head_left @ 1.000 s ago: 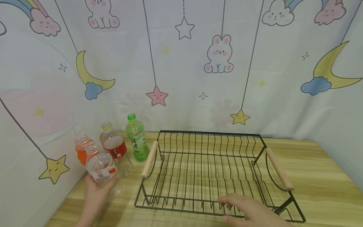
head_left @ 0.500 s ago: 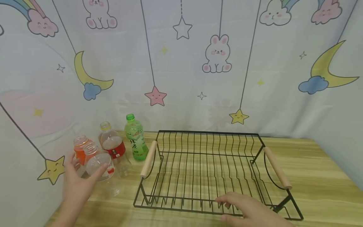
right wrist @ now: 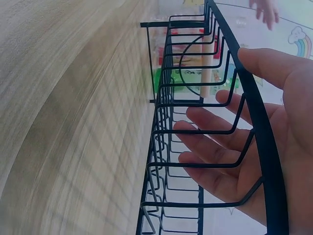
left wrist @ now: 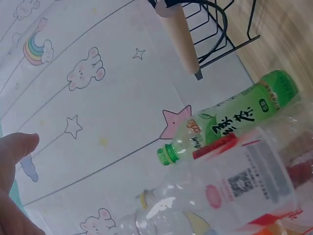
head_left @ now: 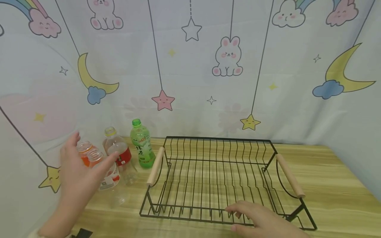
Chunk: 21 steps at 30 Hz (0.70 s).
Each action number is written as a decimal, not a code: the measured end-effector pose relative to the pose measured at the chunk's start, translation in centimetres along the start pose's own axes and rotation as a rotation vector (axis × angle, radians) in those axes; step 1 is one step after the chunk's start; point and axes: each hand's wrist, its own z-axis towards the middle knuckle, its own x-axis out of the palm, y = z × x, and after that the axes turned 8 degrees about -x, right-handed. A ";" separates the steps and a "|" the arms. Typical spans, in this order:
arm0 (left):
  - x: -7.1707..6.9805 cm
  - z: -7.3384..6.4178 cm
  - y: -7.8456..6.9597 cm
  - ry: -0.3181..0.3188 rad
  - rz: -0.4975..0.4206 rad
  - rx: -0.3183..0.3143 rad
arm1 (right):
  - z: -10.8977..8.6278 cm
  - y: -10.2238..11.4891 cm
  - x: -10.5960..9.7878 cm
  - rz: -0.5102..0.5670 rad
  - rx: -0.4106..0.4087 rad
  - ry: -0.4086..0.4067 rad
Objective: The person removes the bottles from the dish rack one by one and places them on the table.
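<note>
My left hand (head_left: 78,172) is raised with fingers spread, in front of the bottles at the left. It partly covers a clear bottle (head_left: 110,180) with a white and red label and an orange bottle (head_left: 84,150). Behind them stand a red-labelled bottle (head_left: 124,157) and a green tea bottle (head_left: 143,148) with its cap on. In the left wrist view that hand (left wrist: 10,156) grips nothing. My right hand (head_left: 259,219) is at the front edge of the black wire dish rack (head_left: 220,139), fingers loosely bent. The right wrist view shows its fingers (right wrist: 215,152) beyond the wires.
Two wooden handles, one at the left (head_left: 156,167) and one at the right (head_left: 290,175), top the rack's ends. The bottles stand close together left of it on the wood-grain table (head_left: 321,185). A printed curtain (head_left: 190,72) hangs behind.
My left hand has let go of the clear bottle, moved left past it and risen with its fingers spread. The bottle stays put among the others. My right hand has hardly moved.
</note>
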 end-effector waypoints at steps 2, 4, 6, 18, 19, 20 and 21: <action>0.4 0.0 -0.9 0.009 0.022 0.047 | 0.0 0.1 0.0 0.010 0.012 0.004; 0.9 -0.1 -1.7 0.013 0.044 0.119 | 0.0 0.2 -0.1 0.025 0.031 0.009; 1.5 -0.2 -2.3 0.026 0.068 0.190 | 0.0 0.3 -0.1 0.031 0.046 0.011; 4.9 -0.9 -4.9 0.136 0.139 0.450 | 0.2 1.8 -1.7 -0.054 0.008 -0.011; 5.2 -0.9 -5.1 0.151 0.152 0.465 | 0.3 2.1 -2.0 -0.088 -0.012 -0.023; 5.4 -0.9 -5.3 0.168 0.168 0.479 | 0.4 2.3 -2.4 -0.119 -0.038 -0.036; 5.6 -0.8 -5.5 0.185 0.174 0.502 | 0.5 2.6 -2.8 -0.146 -0.046 -0.049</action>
